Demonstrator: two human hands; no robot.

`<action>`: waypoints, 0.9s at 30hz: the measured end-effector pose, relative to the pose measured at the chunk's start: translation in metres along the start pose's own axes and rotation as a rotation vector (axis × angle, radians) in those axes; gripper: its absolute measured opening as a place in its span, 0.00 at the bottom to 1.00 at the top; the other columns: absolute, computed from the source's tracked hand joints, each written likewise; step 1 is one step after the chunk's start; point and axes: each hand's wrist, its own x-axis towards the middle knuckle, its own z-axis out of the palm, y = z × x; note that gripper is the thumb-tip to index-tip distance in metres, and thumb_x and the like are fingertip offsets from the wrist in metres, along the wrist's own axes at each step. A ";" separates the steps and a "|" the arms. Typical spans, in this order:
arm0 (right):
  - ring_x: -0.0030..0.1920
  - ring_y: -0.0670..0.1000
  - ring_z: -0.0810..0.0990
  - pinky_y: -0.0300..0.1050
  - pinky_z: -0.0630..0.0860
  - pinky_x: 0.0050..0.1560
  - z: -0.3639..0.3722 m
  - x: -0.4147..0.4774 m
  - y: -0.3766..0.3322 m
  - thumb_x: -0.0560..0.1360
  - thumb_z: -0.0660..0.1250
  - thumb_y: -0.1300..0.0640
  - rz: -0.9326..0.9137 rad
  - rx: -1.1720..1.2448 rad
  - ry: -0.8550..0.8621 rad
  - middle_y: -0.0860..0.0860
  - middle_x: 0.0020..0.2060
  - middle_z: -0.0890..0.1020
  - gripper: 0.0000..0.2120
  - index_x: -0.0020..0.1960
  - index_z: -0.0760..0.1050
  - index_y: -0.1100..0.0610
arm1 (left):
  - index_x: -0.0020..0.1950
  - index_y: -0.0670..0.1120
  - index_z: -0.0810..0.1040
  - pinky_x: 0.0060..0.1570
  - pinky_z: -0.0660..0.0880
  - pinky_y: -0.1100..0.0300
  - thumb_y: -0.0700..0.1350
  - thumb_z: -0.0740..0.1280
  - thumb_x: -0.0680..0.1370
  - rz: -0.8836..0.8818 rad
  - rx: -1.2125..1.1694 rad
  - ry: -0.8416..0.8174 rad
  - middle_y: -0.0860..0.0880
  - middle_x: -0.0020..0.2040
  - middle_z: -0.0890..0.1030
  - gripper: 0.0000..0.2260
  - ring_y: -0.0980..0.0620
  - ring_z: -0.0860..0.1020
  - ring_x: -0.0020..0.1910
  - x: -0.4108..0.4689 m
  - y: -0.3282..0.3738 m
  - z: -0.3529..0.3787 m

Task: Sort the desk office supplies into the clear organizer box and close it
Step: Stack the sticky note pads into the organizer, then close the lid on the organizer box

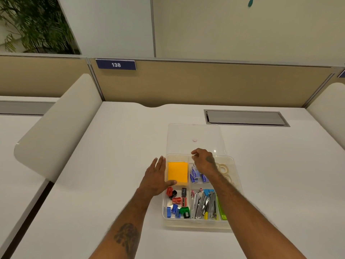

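Note:
The clear organizer box (197,224) sits on the white desk with its clear lid (186,137) open behind it. Its compartments hold a yellow sticky-note pad (177,173), blue staple boxes (195,176), tape rolls (223,168), coloured sharpeners (177,202), and metal clips beside a green item (203,204). My left hand (155,178) lies flat against the box's left wall, thumb over the rim near the pad. My right hand (204,163) hovers over the far rim with fingers curled at the lid's near edge; whether it grips the lid is unclear.
A grey cable hatch (246,118) is set into the desk behind the box on the right. A beige partition with a "138" label (116,64) closes the back. Rounded white side dividers (56,128) stand at left and right.

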 end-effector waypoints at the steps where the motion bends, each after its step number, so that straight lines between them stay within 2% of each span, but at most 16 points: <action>1: 0.49 0.50 0.78 0.43 0.74 0.48 -0.004 0.002 0.002 0.79 0.62 0.58 0.014 0.002 0.025 0.54 0.57 0.80 0.10 0.58 0.78 0.56 | 0.79 0.44 0.39 0.76 0.48 0.47 0.70 0.58 0.74 -0.005 -0.019 0.013 0.47 0.80 0.42 0.47 0.48 0.40 0.79 0.002 -0.001 -0.003; 10: 0.53 0.52 0.78 0.39 0.68 0.48 -0.052 0.024 0.039 0.77 0.65 0.52 0.145 0.071 0.195 0.55 0.57 0.81 0.11 0.56 0.79 0.56 | 0.80 0.46 0.43 0.76 0.48 0.47 0.68 0.58 0.76 -0.092 -0.244 0.068 0.46 0.80 0.43 0.43 0.47 0.42 0.79 0.040 0.012 -0.021; 15: 0.56 0.54 0.78 0.40 0.68 0.51 -0.070 0.051 0.062 0.77 0.65 0.48 0.183 0.103 0.226 0.56 0.59 0.80 0.15 0.58 0.77 0.56 | 0.80 0.46 0.46 0.76 0.50 0.46 0.68 0.58 0.76 -0.155 -0.325 0.061 0.45 0.80 0.45 0.42 0.46 0.44 0.79 0.071 0.021 -0.027; 21: 0.51 0.53 0.78 0.40 0.70 0.52 -0.081 0.095 0.084 0.77 0.65 0.47 0.249 0.126 0.183 0.56 0.61 0.78 0.17 0.61 0.75 0.55 | 0.80 0.45 0.51 0.76 0.50 0.46 0.67 0.57 0.77 -0.275 -0.452 0.036 0.43 0.80 0.50 0.39 0.44 0.48 0.79 0.119 0.031 -0.032; 27: 0.65 0.56 0.74 0.46 0.69 0.64 -0.077 0.138 0.102 0.77 0.63 0.44 0.308 0.082 0.033 0.55 0.68 0.73 0.23 0.68 0.70 0.54 | 0.78 0.43 0.58 0.76 0.54 0.47 0.64 0.57 0.79 -0.361 -0.518 0.040 0.41 0.78 0.58 0.35 0.43 0.57 0.77 0.162 0.039 -0.035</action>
